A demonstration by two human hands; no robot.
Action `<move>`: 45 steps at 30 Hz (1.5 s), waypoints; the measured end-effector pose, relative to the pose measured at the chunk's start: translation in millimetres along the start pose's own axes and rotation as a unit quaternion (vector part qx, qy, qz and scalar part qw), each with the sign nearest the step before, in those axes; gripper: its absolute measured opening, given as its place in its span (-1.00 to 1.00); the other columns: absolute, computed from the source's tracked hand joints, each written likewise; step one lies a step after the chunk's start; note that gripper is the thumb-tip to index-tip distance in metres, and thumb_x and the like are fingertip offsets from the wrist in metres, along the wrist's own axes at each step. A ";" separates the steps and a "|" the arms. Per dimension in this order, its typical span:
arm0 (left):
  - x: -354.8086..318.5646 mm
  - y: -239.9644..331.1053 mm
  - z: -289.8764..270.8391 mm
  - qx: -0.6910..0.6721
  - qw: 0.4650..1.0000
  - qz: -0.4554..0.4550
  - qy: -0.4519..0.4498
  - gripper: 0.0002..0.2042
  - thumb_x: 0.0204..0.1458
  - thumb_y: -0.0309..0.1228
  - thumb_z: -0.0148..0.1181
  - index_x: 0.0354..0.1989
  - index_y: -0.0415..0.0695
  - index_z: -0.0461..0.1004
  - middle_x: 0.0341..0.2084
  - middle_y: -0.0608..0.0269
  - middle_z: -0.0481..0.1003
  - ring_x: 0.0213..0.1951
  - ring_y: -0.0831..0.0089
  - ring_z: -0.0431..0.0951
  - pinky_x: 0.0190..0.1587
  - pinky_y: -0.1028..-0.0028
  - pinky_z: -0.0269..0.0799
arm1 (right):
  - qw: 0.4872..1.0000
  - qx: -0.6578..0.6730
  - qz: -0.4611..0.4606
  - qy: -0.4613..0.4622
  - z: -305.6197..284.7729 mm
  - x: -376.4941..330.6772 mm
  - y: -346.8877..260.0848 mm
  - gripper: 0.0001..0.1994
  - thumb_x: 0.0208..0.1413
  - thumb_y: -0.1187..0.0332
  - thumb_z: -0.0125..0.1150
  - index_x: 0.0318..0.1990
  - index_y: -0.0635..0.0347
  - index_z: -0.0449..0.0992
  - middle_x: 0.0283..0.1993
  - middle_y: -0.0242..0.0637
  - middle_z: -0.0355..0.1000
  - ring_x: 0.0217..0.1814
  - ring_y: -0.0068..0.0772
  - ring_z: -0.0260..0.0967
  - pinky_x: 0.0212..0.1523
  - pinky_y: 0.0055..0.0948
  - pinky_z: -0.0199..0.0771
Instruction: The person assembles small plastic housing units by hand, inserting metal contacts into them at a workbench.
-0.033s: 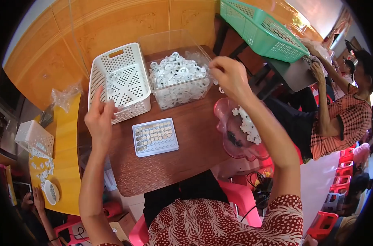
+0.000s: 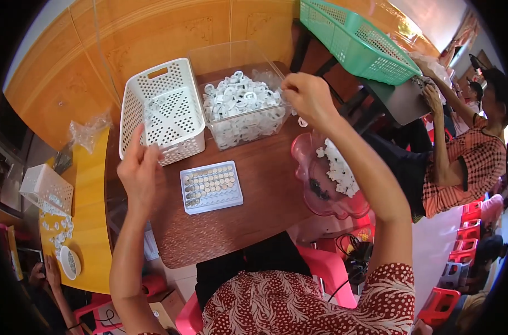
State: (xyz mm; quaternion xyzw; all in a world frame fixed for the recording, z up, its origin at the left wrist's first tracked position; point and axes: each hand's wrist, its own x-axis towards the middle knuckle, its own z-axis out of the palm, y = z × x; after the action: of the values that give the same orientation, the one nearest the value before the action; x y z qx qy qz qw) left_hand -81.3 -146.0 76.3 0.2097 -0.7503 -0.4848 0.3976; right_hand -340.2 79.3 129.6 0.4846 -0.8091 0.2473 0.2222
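My left hand [image 2: 138,176] hovers in front of the white perforated basket [image 2: 193,142], its index finger stretched out and its thumb apart; nothing shows between them. At the right rim of the clear plastic bin [image 2: 245,131], my right hand [image 2: 311,99] is closed, fingertips pinched together. Whatever they may hold is hidden. Small round white plastic parts [image 2: 240,97] fill the bin in a heap. Between my arms lies a pale blue tray [image 2: 215,207], holding rows of silvery round discs [image 2: 209,178]; some slots at its near right have none.
Right of the tray, a pink dish [image 2: 298,153] contains white pieces [image 2: 340,170] and small dark ones [image 2: 319,190]. A green basket [image 2: 365,56] stands at the far right near a seated person [image 2: 460,162]. On the yellow table [image 2: 92,223] are another white basket [image 2: 47,190] and a bowl [image 2: 69,263].
My left hand has shifted slightly nearer and to the right. My right hand has moved a little farther and to the left at the bin's rim.
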 end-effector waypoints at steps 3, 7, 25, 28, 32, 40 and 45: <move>-41.4 10.9 -0.9 -0.020 0.997 -0.066 -0.033 -0.59 0.04 -0.53 0.07 0.11 -0.26 0.29 -0.62 0.34 0.43 -0.59 0.69 0.33 -0.52 0.65 0.28 | 0.964 -0.108 0.040 -0.241 17.4 39.5 2.3 -0.83 -0.21 0.42 0.23 -0.38 0.22 0.56 -0.33 -0.03 0.47 -0.23 -0.11 0.47 -0.23 -0.19 0.43; -82.8 -4.9 -2.3 -0.069 0.990 -0.091 -0.080 -0.61 0.06 -0.52 0.10 0.11 -0.25 0.31 -0.59 0.33 0.44 -0.54 0.68 0.38 -0.47 0.67 0.32 | 0.900 -0.187 0.047 -0.391 28.2 60.0 -24.7 -0.76 -0.29 0.47 0.26 -0.34 0.23 0.56 -0.25 -0.01 0.48 -0.15 -0.12 0.47 -0.19 -0.24 0.46; -131.5 21.7 19.6 -0.253 0.930 -0.245 -0.109 -0.71 0.06 -0.49 0.11 -0.05 -0.34 0.40 -0.55 0.13 0.51 -0.58 0.60 0.44 -0.54 0.68 0.32 | 0.820 0.482 0.227 -0.209 -7.2 -19.8 -73.3 -0.84 -0.13 0.53 0.24 -0.32 0.30 0.50 -0.45 -0.35 0.48 -0.43 -0.62 0.39 -0.41 -0.65 0.33; -130.0 29.6 29.9 -0.322 0.900 -0.265 -0.124 -0.69 0.10 -0.47 0.05 0.00 -0.34 0.35 -0.47 0.12 0.52 -0.55 0.60 0.44 -0.51 0.69 0.30 | 0.720 0.595 0.253 -0.253 5.2 -61.2 -94.4 -0.85 -0.08 0.55 0.20 -0.28 0.27 0.50 -0.37 -0.35 0.50 -0.40 -0.63 0.40 -0.38 -0.67 0.34; -134.4 38.9 39.8 -0.419 0.853 -0.290 -0.114 -0.62 0.09 -0.44 0.07 0.08 -0.33 0.30 -0.38 0.04 0.52 -0.48 0.49 0.50 -0.49 0.64 0.36 | 0.638 0.665 0.281 -0.269 22.5 -99.1 -118.2 -0.83 -0.06 0.53 0.22 -0.25 0.27 0.49 -0.35 -0.35 0.49 -0.36 -0.62 0.40 -0.35 -0.66 0.35; -156.2 31.8 26.8 -0.387 0.856 -0.331 -0.085 -0.63 0.02 -0.55 0.11 0.05 -0.30 0.35 -0.45 0.11 0.53 -0.55 0.56 0.48 -0.54 0.68 0.34 | 0.589 0.709 0.303 -0.242 56.9 -147.7 -142.7 -0.84 -0.05 0.51 0.24 -0.27 0.29 0.50 -0.35 -0.38 0.47 -0.37 -0.65 0.34 -0.33 -0.64 0.33; -165.3 22.0 19.1 -0.291 0.903 -0.309 -0.065 -0.66 0.00 -0.55 0.15 0.01 -0.24 0.41 -0.51 0.21 0.51 -0.57 0.66 0.43 -0.58 0.73 0.30 | 0.622 0.684 0.295 -0.240 55.8 -162.6 -151.2 -0.88 0.03 0.46 0.19 -0.28 0.30 0.49 -0.38 -0.42 0.45 -0.37 -0.68 0.31 -0.33 -0.64 0.33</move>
State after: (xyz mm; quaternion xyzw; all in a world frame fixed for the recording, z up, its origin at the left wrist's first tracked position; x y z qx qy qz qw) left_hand 3.5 -9.8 26.9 0.2742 -0.4971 -0.7928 0.2218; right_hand -141.6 92.8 16.6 0.2738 -0.5305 0.6569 -0.4606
